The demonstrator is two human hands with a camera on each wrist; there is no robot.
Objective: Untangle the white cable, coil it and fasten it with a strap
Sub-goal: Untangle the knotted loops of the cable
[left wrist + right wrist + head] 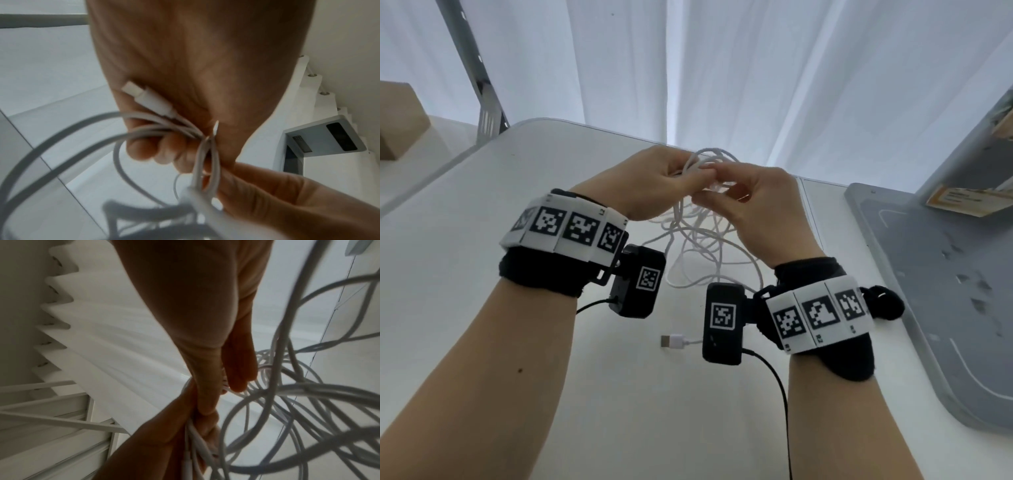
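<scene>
A long white cable (pixel 700 246) hangs in tangled loops from both hands down to the white table (pixel 482 274). My left hand (pixel 664 181) is raised above the table and grips several strands; in the left wrist view one small white plug (pixel 148 99) lies against its palm under the curled fingers (pixel 144 149). My right hand (pixel 750 198) meets it from the right and pinches the same strands (pixel 205 165) between thumb and fingers. The cable's other end, a USB plug (pixel 675 341), lies on the table near my right wrist. No strap is in view.
A grey tray-like board (pixel 928 291) lies on the table's right side, under a grey stand bearing orange labels (pixel 962 202). A cardboard box (pixel 400 120) sits far left. White curtains (pixel 722 68) hang behind the table.
</scene>
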